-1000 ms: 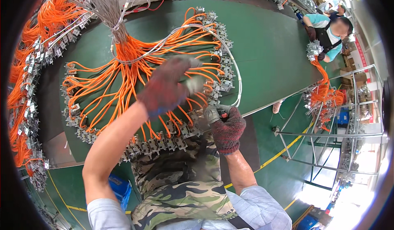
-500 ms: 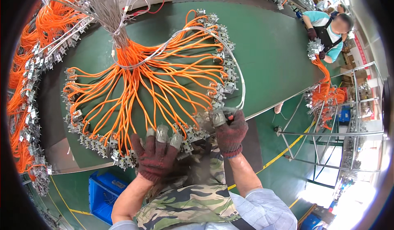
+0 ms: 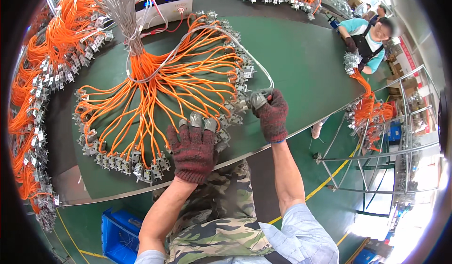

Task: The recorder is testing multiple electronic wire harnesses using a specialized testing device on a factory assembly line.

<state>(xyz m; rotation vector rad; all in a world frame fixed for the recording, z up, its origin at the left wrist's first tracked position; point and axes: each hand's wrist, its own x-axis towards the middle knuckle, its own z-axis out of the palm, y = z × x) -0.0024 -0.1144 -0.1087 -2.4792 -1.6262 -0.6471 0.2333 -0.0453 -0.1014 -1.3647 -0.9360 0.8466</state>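
Observation:
A large bundle of orange cables [image 3: 149,75] fans out over the green table mat, with small metal connectors [image 3: 113,161] along its outer edge. My left hand [image 3: 193,148], in a dark red knitted glove with grey-wrapped fingertips, lies palm down over the connectors on the near side, fingers stretched. At the right end of the fan, my right hand [image 3: 270,115] is gloved alike and has its fingers closed beside the connectors. A white cable [image 3: 261,67] arches over the fan and runs into the right hand's grip; its tip is hidden there.
A power supply box [image 3: 167,5] with lit displays stands behind the bundle. More orange cable bundles [image 3: 35,92] line the left side. A blue crate [image 3: 120,238] sits below the table edge. At far right a co-worker [image 3: 367,38] holds connectors near a metal frame rack [image 3: 376,159].
Both hands have moved farther from me, the left also to the right. My right hand has gone up along the connector row with the white cable. The view has shifted somewhat.

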